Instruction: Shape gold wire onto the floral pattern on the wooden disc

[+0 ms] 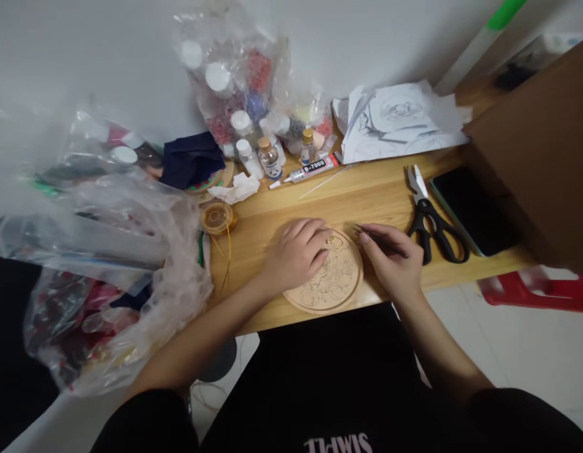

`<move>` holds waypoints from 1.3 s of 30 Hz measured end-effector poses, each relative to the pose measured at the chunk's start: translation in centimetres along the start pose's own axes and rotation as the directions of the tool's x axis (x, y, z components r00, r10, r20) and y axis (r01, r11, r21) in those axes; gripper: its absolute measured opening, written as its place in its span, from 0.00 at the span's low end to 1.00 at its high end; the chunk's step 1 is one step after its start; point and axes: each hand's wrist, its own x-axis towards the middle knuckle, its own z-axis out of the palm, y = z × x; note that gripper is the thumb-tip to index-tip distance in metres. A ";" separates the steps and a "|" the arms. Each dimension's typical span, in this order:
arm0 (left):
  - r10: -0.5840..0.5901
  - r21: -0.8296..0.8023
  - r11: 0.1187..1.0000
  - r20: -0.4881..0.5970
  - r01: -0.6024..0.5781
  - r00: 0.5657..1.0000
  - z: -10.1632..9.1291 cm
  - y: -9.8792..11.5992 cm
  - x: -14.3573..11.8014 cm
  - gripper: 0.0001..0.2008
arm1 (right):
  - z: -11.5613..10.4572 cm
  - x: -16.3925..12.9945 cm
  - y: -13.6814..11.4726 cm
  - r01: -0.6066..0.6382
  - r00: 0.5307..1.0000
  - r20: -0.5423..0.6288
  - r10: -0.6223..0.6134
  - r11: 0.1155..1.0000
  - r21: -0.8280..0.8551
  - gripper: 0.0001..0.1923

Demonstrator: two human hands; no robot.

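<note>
Along the wall stood a clear plastic bag (235, 75) packed with white-capped jars of beads, red and blue showing through the film. In front of it small bottles (270, 157) were lined up, one with a clear body and tan cap, beside a tube of B-7000 glue (315, 168) lying on its side. To the left a second heap of crumpled plastic bags (121, 251) spilled over the table edge, holding more jars and reddish packets; their contents were too blurred to name. A spool of gold wire (217, 218) sat just beside that heap, a loose strand trailing toward the table edge.

On the wooden table (367, 195), at its near edge, lay a round wooden disc (332, 283) with a floral outline drawn on it. The left hand (296, 255) rested on the disc's left part, fingers curled loosely and pressed down on it, holding nothing. The right hand (390, 261) touched the disc's right rim and pinched a thin dark pair of tweezers (374, 238), the tip pointing at the disc's upper edge.

Black-handled scissors (430, 220) lay just right of that hand, a dark phone (471, 211) beside them, and sketched paper sheets (400, 119) behind.
</note>
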 end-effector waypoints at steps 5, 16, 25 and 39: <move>0.014 -0.011 1.000 -0.040 -0.014 0.999 0.3 -0.2 -0.1 0.14 | -0.4 -1.7 -0.8 0.041 0.999 0.027 -0.039 0.995 -0.096 0.09; 0.006 -0.029 1.000 -0.078 -0.008 0.997 0.1 -0.4 -0.2 0.11 | 1.2 -1.6 -1.4 0.248 0.968 0.090 -0.234 0.950 -0.192 0.17; 0.022 0.001 1.000 -0.096 -0.022 0.995 0.4 -0.6 -0.4 0.12 | 1.3 -1.5 -1.5 0.263 0.964 0.110 -0.243 0.933 -0.245 0.12; 0.066 0.110 0.993 -0.158 -0.049 0.985 0.8 0.1 -0.4 0.11 | 1.2 -1.4 -1.3 0.285 0.957 0.122 -0.263 0.932 -0.226 0.17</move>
